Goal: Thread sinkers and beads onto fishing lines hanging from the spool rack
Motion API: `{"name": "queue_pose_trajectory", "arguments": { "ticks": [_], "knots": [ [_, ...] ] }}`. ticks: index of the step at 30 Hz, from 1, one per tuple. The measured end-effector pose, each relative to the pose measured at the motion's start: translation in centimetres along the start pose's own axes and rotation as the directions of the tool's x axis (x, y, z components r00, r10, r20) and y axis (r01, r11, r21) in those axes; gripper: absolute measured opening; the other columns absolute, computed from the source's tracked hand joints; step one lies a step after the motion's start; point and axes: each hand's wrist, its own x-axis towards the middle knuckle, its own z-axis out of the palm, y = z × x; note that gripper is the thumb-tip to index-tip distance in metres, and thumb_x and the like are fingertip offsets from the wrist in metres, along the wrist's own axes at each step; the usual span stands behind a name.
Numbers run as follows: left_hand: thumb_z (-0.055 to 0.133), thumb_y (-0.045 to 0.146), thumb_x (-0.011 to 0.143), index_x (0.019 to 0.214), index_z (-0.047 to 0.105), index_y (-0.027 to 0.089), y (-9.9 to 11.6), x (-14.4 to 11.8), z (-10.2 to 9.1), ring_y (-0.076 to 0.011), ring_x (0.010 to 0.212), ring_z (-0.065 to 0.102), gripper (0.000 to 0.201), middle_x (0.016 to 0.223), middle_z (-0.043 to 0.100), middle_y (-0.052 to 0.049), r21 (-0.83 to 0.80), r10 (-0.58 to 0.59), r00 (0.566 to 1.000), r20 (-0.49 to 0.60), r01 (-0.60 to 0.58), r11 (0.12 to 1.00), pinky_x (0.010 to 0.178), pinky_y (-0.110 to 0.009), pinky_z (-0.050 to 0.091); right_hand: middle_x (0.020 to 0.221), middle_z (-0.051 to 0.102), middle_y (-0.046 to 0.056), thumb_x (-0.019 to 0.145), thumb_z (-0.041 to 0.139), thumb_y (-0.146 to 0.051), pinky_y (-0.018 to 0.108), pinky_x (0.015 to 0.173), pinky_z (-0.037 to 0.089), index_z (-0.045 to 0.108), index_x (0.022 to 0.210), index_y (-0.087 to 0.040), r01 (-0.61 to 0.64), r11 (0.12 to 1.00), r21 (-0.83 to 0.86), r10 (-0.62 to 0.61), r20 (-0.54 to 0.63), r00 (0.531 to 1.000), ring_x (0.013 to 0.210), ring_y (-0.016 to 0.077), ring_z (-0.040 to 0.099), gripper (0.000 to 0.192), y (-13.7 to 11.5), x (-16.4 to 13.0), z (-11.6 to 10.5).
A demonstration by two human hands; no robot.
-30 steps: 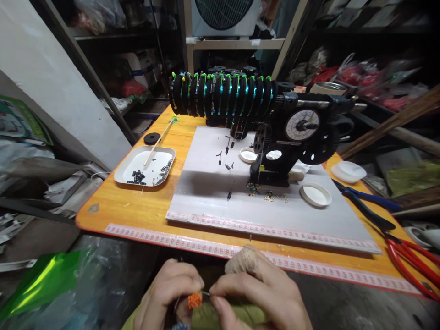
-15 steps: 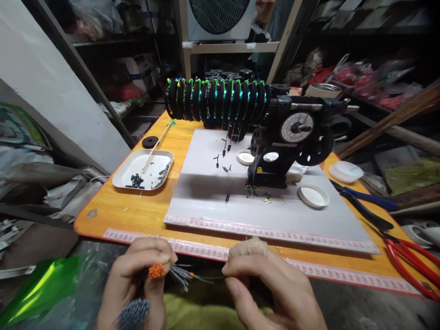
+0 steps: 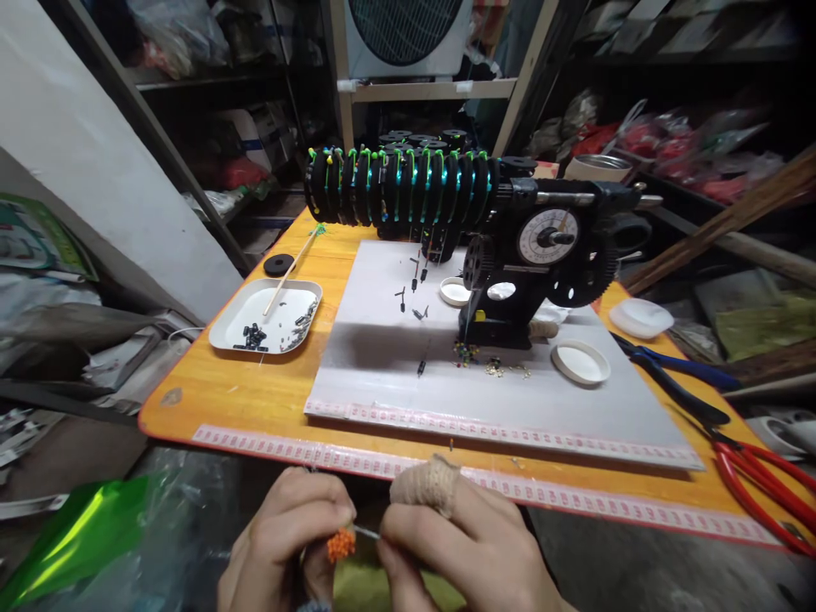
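My left hand point(image 3: 286, 535) is closed around a bundle of thin strands with orange tips point(image 3: 341, 545), held in front of the table edge. The bundle's grey-blue end point(image 3: 314, 606) just shows at the bottom of the view. Close beside it, my right hand point(image 3: 462, 544) pinches one thin greyish strand point(image 3: 365, 533), which spans the small gap between both hands. A beige wrap point(image 3: 424, 485) covers one finger of the right hand. The strand's far end is hidden by the right fingers.
A black machine point(image 3: 497, 280) with a dial and a row of black rings stands on a grey board point(image 3: 376, 374). Loose beads lie before it. To the left is a white tray point(image 3: 217, 316) of small black parts; pliers point(image 3: 676, 387) and red-handled scissors point(image 3: 758, 493) lie right.
My hands have come closer together, the left moving right and the right moving left, both slightly lower. The spread grey strands and the orange bit between them are out of sight.
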Motion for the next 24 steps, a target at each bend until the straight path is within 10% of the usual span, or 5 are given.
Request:
{"name": "queue_pose_trajectory", "arguments": {
  "ticks": [5, 10, 17, 24],
  "knots": [
    [0.057, 0.012, 0.092, 0.096, 0.06, 0.016, -0.6, 0.8, -1.1, -0.0146, 0.074, 0.068, 0.006, 0.08, 0.069, -0.004, 0.02, 0.169, 0.961, 0.218, -0.178, 0.984, 0.07, -0.025, 0.058, 0.065, 0.055, -0.002, 0.078, 0.053, -0.003, 0.022, 0.046, 0.039, 0.06, 0.073, -0.02, -0.001, 0.997, 0.082, 0.0, 0.01, 1.0, 0.053, 0.0101, 0.048, 0.018, 0.6, -0.6, 0.1],
    [0.059, -0.001, 0.082, 0.097, 0.06, 0.019, -0.7, 1.9, -1.1, -0.0096, 0.074, 0.063, 0.026, 0.088, 0.064, 0.002, -0.128, -0.04, 0.998, -0.044, 0.034, 0.991, 0.068, -0.018, 0.054, 0.07, 0.052, -0.002, 0.077, 0.052, 0.001, 0.023, 0.054, 0.044, 0.054, 0.077, -0.021, -0.109, 0.99, 0.093, 0.1, 0.095, 0.99, 0.06, 0.0111, 0.051, 0.022, 0.3, 0.5, -2.2],
    [0.067, 0.0, 0.077, 0.105, 0.064, 0.016, -2.2, 1.6, -2.6, -0.0132, 0.077, 0.069, 0.032, 0.091, 0.069, -0.002, -0.047, 0.159, 0.962, 0.224, -0.152, 0.987, 0.074, -0.022, 0.058, 0.097, 0.064, 0.003, 0.077, 0.047, -0.005, 0.021, 0.064, 0.054, 0.05, 0.117, -0.022, -0.237, 0.968, 0.087, 0.194, 0.344, 0.919, 0.075, 0.0136, 0.063, 0.044, -0.6, 1.4, -3.5],
    [0.06, 0.01, 0.093, 0.099, 0.064, 0.014, -1.6, 1.8, -2.7, -0.01, 0.074, 0.072, 0.008, 0.083, 0.074, -0.003, 0.024, 0.247, 0.919, 0.306, -0.267, 0.963, 0.084, -0.021, 0.056, 0.077, 0.058, 0.002, 0.077, 0.05, -0.005, 0.023, 0.058, 0.051, 0.064, 0.097, -0.018, -0.082, 0.996, -0.018, 0.084, 0.279, 0.957, 0.068, 0.0149, 0.06, 0.028, -0.5, 0.9, -2.1]
  ]
}}
